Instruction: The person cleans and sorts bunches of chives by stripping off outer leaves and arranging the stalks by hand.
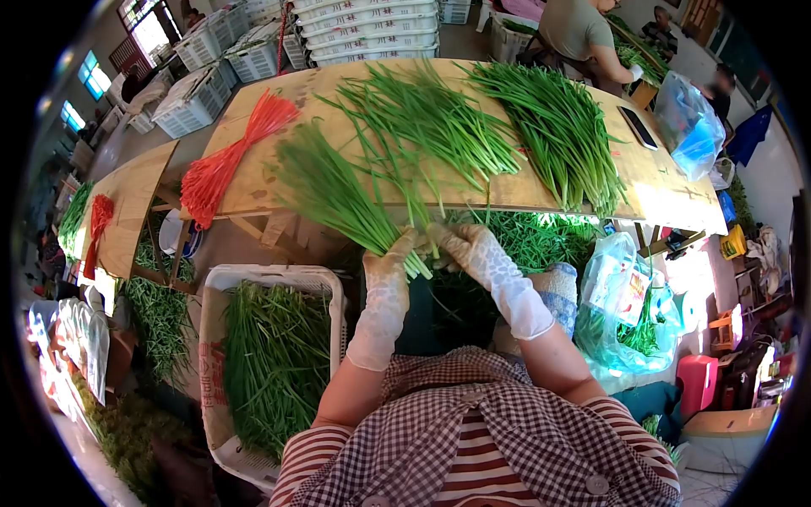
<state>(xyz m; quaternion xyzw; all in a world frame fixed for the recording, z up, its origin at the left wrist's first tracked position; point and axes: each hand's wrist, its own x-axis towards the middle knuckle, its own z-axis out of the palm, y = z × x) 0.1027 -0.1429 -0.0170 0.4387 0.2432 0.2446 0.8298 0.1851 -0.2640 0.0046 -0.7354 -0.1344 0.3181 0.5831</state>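
Note:
My left hand (388,269), in a pale patterned glove, is closed around the cut ends of a bunch of garlic chives (334,182). The bunch fans away over the near edge of the wooden table (245,152), its tips blurred. Close beside it, my gloved right hand (463,245) pinches a few loose chive stalks (410,182) near their pale ends. Farther back lies a loose spread of chives (439,118), with a thicker pile of chives (553,127) to its right. A bundle of red ties (241,152) rests at the table's left.
At my left stands a white crate (340,313) of greens. A plastic bag (612,270) hangs at right; a phone (638,128) lies on the table. Stacked white crates (372,38) stand behind. A co-worker (579,38) is at another table, back right.

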